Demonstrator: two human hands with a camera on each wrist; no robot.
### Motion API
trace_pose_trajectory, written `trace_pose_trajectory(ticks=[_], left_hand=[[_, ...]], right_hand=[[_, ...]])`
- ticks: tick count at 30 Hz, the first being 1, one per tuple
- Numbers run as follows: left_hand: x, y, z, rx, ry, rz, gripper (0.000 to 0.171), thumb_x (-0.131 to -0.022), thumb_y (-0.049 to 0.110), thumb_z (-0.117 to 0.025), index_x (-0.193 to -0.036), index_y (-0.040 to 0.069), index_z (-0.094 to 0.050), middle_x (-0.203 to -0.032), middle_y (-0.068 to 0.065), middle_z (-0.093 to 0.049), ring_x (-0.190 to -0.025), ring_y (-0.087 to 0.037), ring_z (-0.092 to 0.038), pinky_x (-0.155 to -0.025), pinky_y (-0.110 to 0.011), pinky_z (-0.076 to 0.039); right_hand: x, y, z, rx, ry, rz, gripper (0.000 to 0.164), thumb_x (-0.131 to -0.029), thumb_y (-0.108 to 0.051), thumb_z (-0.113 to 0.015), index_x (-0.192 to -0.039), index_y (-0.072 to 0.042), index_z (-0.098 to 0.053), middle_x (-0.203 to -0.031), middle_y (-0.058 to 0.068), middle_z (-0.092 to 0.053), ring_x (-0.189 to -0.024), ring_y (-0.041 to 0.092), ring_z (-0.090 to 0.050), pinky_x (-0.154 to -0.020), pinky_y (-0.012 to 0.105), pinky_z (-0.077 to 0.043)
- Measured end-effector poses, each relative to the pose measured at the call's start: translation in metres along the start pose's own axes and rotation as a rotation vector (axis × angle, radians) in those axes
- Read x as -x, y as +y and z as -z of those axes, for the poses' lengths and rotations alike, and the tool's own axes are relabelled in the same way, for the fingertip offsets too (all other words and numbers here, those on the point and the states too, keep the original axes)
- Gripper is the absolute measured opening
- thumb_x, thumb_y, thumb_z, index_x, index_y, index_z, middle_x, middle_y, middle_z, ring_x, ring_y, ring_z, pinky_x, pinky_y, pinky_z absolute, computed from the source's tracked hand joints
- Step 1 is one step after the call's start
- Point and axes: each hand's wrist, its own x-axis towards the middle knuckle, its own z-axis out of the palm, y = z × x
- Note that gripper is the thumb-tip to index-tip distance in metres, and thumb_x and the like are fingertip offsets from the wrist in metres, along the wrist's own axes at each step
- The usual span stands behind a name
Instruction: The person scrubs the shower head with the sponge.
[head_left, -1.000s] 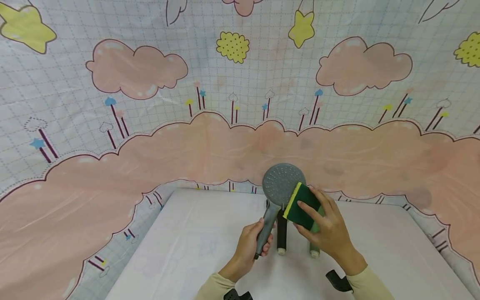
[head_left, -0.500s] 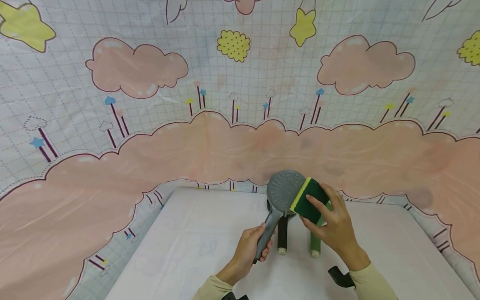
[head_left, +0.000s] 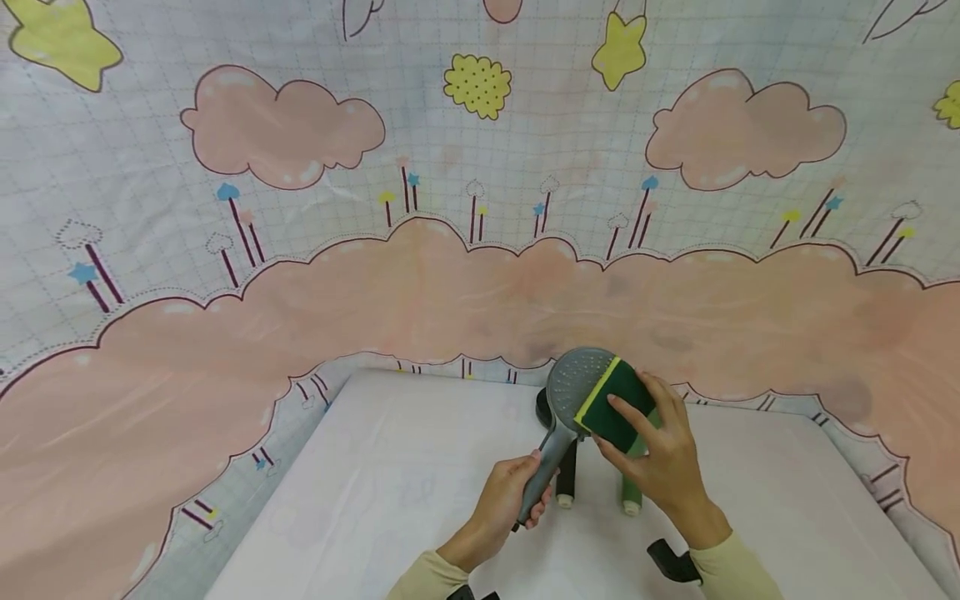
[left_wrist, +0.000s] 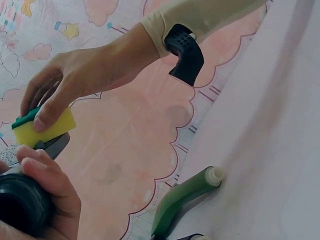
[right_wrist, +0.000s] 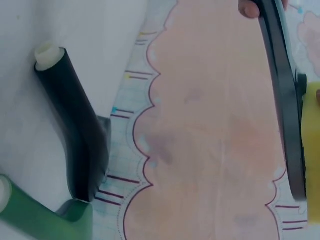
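Observation:
My left hand [head_left: 497, 504] grips the handle of a grey shower head [head_left: 581, 379], holding it tilted above the white table with its nozzle face toward me. My right hand [head_left: 670, 454] pinches a green and yellow sponge [head_left: 617, 412] between thumb and fingers. In the head view the sponge overlaps the right part of the nozzle face. From the left wrist, the yellow side of the sponge [left_wrist: 50, 129] lies right at the shower head. The right wrist view catches the shower head's dark side [right_wrist: 285, 110] edge-on, with the yellow sponge [right_wrist: 313, 155] against its face.
Behind my hands, a black shower head [head_left: 566, 483] and a green shower head [head_left: 632, 493] lie on the white table [head_left: 405, 467], handles pointing toward me. A printed cloth [head_left: 465, 300] with clouds and stars covers the wall behind.
The grey shower head has shifted slightly right and down. The sponge moved right off the face, then back left over more of it. The head view has turned slightly.

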Motion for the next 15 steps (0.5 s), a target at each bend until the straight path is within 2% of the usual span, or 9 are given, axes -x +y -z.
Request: trace_pose_trajectory(ticks=[2, 7, 15], left_hand=[[-0.0004, 0.0003, -0.0017, -0.007, -0.003, -0.002, 0.05, -0.101, 0.044, -0.047, -0.11, -0.003, -0.062, -0.068, -0.001, -0.055, -0.049, -0.005, -0.046, -0.042, -0.017, -0.039], [-0.0001, -0.0002, -0.0029, -0.013, 0.0, -0.002, 0.049, -0.101, 0.044, -0.047, -0.108, -0.002, -0.063, -0.066, 0.0, -0.055, -0.048, -0.006, -0.046, -0.041, -0.018, -0.039], [0.0009, -0.0023, -0.0021, -0.028, -0.005, 0.002, 0.049, -0.101, 0.044, -0.047, -0.106, -0.002, -0.063, -0.066, -0.001, -0.055, -0.048, -0.006, -0.045, -0.041, -0.018, -0.039]], right_hand=[[-0.0009, -0.0038, -0.0011, -0.026, 0.014, 0.026, 0.055, -0.089, -0.062, -0.058, -0.114, -0.014, -0.072, -0.14, 0.025, -0.051, -0.125, 0.045, -0.046, -0.115, 0.015, -0.022], [-0.0032, -0.0097, -0.0017, -0.033, 0.01, 0.074, 0.052, -0.091, -0.059, -0.058, -0.114, -0.014, -0.071, -0.14, 0.025, -0.051, -0.124, 0.045, -0.047, -0.117, 0.017, -0.02], [-0.0046, -0.0026, 0.0018, 0.006, 0.022, 0.064, 0.055, -0.091, -0.061, -0.055, -0.113, -0.013, -0.071, -0.137, 0.027, -0.052, -0.123, 0.045, -0.047, -0.117, 0.015, -0.02]])
